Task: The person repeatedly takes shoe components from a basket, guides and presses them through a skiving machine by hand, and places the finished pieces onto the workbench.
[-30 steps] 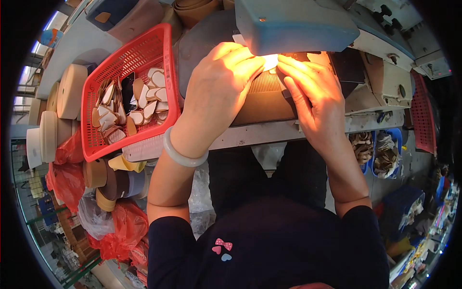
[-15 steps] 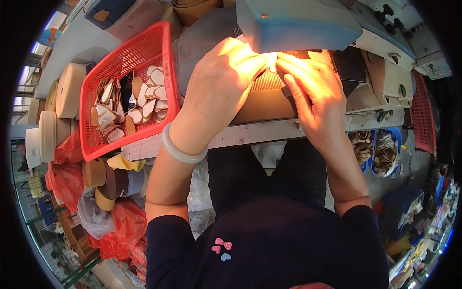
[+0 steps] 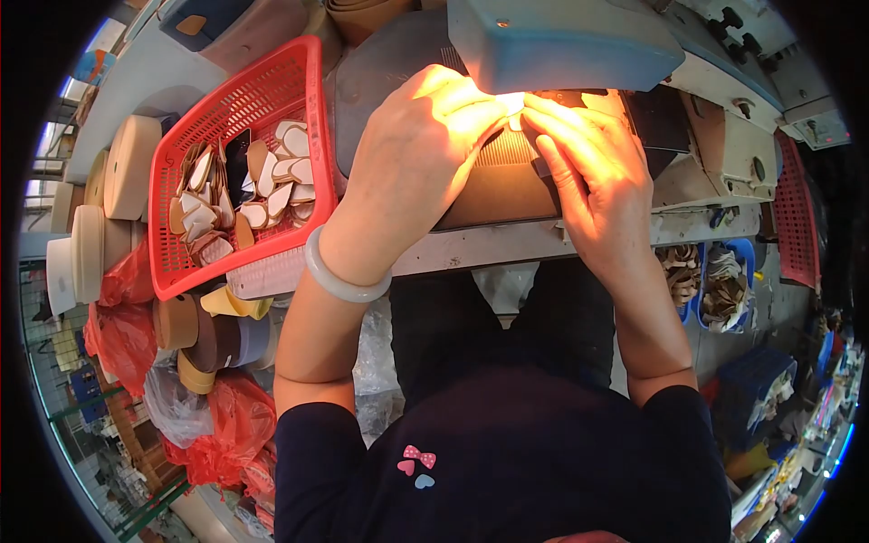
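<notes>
Under the blue machine head (image 3: pixel 566 50), both hands meet in a very bright light. My left hand (image 3: pixel 434 145) has its fingers bent and pinched at a small pale piece (image 3: pixel 515 122), whose outline is washed out by the glare. From the other side my right hand (image 3: pixel 596 167) presses its fingertips to the same piece, its thumb a little apart. Below the fingertips lies a ribbed plate (image 3: pixel 507 152) on the machine's brown front (image 3: pixel 498 197). What sits right under the machine head is hidden by the fingers and glare.
Left of my arm, a red plastic basket (image 3: pixel 319 136) holds many flat, rounded cut pieces (image 3: pixel 290 170). Rolls of strip material (image 3: pixel 131 170) and red plastic bags (image 3: pixel 235 421) stand farther left. Blue bins (image 3: pixel 744 271) with scraps are low on the right. The pale table edge (image 3: pixel 489 249) runs before my lap.
Both hands stay at the same place under the machine head, with only a slight shift of the fingers. The small pale piece has moved slightly upward.
</notes>
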`<state>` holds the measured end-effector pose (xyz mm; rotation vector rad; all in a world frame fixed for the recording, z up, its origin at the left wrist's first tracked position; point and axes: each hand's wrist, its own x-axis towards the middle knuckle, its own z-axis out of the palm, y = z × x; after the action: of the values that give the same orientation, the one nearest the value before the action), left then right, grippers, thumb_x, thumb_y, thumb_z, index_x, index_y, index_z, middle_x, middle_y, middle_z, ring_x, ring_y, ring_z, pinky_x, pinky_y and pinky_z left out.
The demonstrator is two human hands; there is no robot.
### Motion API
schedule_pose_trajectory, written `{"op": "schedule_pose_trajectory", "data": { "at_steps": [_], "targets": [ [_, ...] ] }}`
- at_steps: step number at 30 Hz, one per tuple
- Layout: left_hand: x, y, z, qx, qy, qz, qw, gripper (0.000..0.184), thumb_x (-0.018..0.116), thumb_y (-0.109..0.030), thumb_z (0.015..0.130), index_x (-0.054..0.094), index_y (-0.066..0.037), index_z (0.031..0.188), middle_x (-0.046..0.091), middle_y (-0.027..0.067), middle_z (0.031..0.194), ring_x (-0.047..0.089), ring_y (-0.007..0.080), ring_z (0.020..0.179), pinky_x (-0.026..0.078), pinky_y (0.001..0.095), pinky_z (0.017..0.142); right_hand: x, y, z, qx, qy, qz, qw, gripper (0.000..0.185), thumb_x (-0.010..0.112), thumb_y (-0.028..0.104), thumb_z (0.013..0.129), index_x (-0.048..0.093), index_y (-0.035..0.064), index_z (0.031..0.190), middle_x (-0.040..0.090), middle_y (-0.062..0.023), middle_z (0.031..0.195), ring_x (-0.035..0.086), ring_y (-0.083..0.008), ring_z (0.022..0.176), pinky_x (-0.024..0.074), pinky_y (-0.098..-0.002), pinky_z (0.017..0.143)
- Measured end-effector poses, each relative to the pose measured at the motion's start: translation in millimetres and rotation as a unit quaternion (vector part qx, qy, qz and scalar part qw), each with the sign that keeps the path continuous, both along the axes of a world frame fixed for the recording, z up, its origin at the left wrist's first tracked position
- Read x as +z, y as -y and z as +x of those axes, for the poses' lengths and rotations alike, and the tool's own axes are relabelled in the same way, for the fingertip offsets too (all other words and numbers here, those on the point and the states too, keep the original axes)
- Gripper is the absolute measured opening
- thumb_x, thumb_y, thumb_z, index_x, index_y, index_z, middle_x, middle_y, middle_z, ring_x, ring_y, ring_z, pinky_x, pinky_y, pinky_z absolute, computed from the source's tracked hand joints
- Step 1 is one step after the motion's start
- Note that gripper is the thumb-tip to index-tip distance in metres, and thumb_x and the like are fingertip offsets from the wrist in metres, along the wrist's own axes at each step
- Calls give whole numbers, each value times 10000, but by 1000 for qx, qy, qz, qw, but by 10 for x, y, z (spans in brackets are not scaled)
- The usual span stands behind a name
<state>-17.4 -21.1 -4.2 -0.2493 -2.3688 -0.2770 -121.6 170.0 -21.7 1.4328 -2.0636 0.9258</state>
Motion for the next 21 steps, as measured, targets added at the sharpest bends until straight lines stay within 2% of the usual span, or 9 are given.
{"op": "schedule_pose_trajectory", "data": {
  "at_steps": [5,8,11,14,17,21],
  "targets": [
    [-10,-10,6,6,2,4,1000,360,727,2,784,810,-53,1130,760,51,1003,680,264,975,586,370,892,-5,2,-1,-1,0,0,1000,230,760,139,967,805,76,1183,798,-43,1173,696,-249,1041,532,-406,929],
    [-13,-8,0,4,2,6,1000,358,728,-1,779,810,-52,1123,761,50,1007,681,264,968,585,366,886,44,-26,37,-4,29,34,999,252,692,98,1027,787,46,1254,791,-93,1267,704,-294,1130,512,-409,1025],
    [-3,4,4,2,4,-3,1000,318,750,-25,802,810,-48,1113,765,49,1002,681,260,959,582,362,875,46,-27,39,-5,31,37,999,253,687,100,1030,787,46,1255,791,-94,1268,704,-291,1132,510,-406,1024],
    [2,-2,-6,-2,-3,4,1000,264,778,-62,829,809,-55,1091,767,39,985,682,254,956,581,359,862,2,6,1,1,-5,-2,1000,240,767,126,955,804,72,1187,800,-46,1163,700,-255,1034,537,-410,922],
    [14,5,-1,-14,-6,9,1000,223,795,-95,850,808,-67,1071,769,29,972,684,252,949,582,362,853,6,6,6,-1,-1,0,1000,244,770,122,949,804,73,1186,800,-49,1159,701,-257,1034,540,-413,922],
    [15,1,3,-15,-2,17,1000,205,786,-95,866,804,-71,1070,771,31,976,691,258,944,583,368,852,36,-25,34,-4,32,33,999,244,686,97,1030,787,45,1245,790,-94,1269,708,-282,1132,509,-398,1016]
  ]
}}
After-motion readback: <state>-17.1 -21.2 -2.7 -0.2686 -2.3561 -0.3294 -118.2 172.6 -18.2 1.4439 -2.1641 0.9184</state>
